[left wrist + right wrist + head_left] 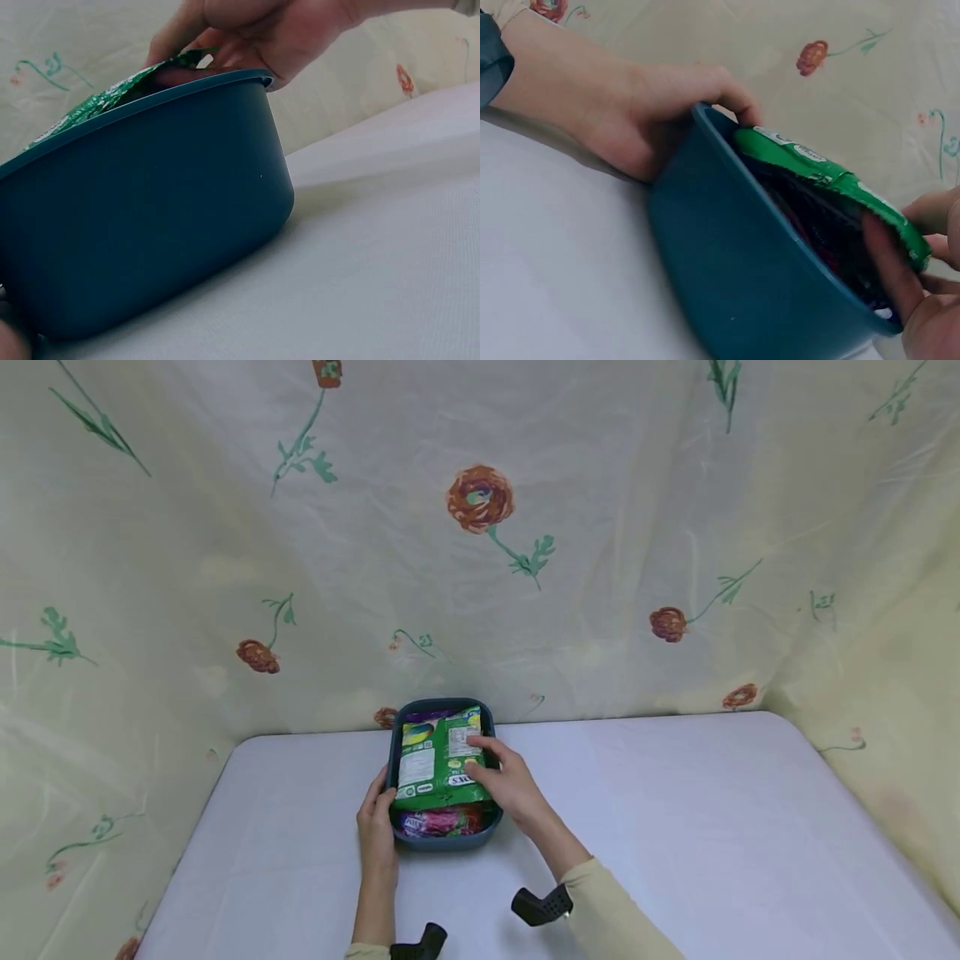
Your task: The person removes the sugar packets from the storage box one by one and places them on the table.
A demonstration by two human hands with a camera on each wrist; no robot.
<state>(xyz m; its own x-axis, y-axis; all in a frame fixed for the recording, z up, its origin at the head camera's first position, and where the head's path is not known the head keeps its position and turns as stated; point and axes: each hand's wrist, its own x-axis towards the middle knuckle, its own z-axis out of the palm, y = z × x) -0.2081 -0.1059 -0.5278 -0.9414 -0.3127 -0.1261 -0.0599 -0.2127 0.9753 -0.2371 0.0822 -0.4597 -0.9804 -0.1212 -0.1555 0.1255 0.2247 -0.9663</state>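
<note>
A dark blue plastic tub [448, 843] stands on the table, filled with snack packets. On top lies a green packet [417, 767] with white label panels and yellow print. Beneath it, a shiny purple-and-red packet [442, 822] shows at the near end, and a purple one [427, 716] at the far end. My left hand [377, 831] grips the tub's left wall, its thumb at the rim. My right hand [517, 787] pinches the green packet's right edge; in the right wrist view, the thumb [892, 266] is under the packet, which is tilted up.
A white cloth covers the table [675, 810]. Behind and at both sides hangs a pale curtain [585, 635] with printed flowers. Black wrist mounts [542, 906] sit on both forearms, near the beige sleeves [618, 914].
</note>
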